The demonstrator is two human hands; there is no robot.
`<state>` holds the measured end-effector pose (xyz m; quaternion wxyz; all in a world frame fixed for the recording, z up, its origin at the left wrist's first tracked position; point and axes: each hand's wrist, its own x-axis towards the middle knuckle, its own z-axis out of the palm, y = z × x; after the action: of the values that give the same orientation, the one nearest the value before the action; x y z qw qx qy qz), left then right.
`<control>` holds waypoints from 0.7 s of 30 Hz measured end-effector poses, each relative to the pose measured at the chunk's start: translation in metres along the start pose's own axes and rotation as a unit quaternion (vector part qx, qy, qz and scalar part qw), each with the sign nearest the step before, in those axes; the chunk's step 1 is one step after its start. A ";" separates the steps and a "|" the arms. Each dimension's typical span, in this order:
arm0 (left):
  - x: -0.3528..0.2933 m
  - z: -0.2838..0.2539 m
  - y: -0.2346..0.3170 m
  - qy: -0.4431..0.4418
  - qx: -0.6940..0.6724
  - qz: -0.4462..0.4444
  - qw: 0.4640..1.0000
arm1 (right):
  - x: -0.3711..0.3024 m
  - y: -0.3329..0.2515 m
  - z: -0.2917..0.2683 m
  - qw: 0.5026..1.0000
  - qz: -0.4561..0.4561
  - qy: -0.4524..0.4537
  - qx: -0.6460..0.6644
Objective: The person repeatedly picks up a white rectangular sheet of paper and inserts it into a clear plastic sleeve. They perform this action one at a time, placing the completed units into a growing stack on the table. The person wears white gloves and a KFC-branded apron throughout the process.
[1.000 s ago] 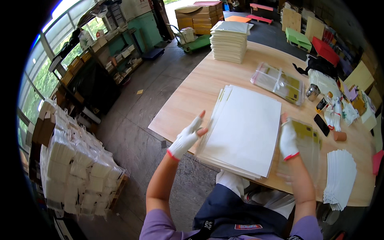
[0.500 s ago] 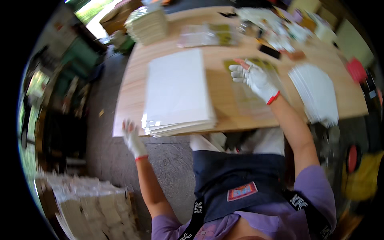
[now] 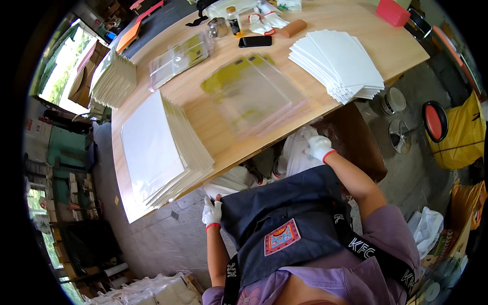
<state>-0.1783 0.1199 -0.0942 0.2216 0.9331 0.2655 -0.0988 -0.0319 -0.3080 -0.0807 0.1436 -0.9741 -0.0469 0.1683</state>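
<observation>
My left hand, in a white glove with bare fingertips showing, is closed at the left corner of the dark blue apron on my lap. My right hand, gloved the same way, lies over my white trouser leg below the table edge, fingers apart and nothing visible in it. In front stands a thick stack of white sheets in clear sleeves. Right of it lie clear plastic sleeves with a yellow-green print. A fanned pile of white sheets rests farther right.
On the wooden table are another sleeved stack, packed sleeves, a black phone, a jar and spare gloves. A cardboard box stands under the right edge, near a stool and yellow bag.
Both hands have come back from the table: the left from beside the sheet stack to the apron, the right from above the clear sleeves to my lap. The view has turned to the right.
</observation>
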 end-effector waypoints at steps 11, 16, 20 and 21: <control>-0.055 -0.028 0.010 -0.213 0.137 0.184 0.950 | 0.006 0.057 -0.008 0.648 0.145 0.080 0.744; -0.086 -0.048 0.043 -0.467 0.123 0.187 0.855 | 0.028 0.072 -0.017 0.662 0.097 0.004 0.744; -0.047 -0.019 0.101 -0.272 0.324 0.319 0.848 | 0.033 0.097 -0.016 0.667 0.023 -0.001 0.745; -0.037 -0.008 0.130 -0.207 0.281 0.340 0.873 | 0.024 0.107 -0.017 0.676 0.006 -0.004 0.737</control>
<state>-0.1382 0.0079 -0.0287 0.0200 0.9468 -0.1587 -0.2792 0.0008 -0.4117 -0.1041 0.8136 -0.5524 0.0971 0.1534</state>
